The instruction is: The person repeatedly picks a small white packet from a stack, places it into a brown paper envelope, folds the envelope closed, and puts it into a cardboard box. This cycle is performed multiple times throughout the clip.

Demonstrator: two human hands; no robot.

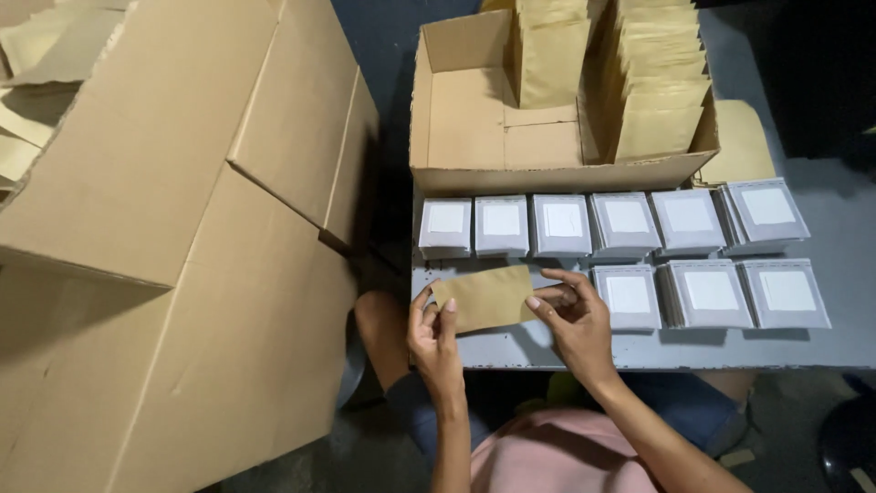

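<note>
Presently, a big closed carton [182,228] is sitting at left, and an open box [474,119] of brown envelopes [652,91] is standing behind rows of grey packets [630,224] on the table [849,347]. Left hand [433,342] and right hand [577,324] are pinching one brown envelope [485,297] by its ends, just above the table's near edge. Gripping near the corners should be keeping it flat.

Open box [474,137] sits behind two rows of packets [626,224]; big carton [182,228] stands left.
</note>
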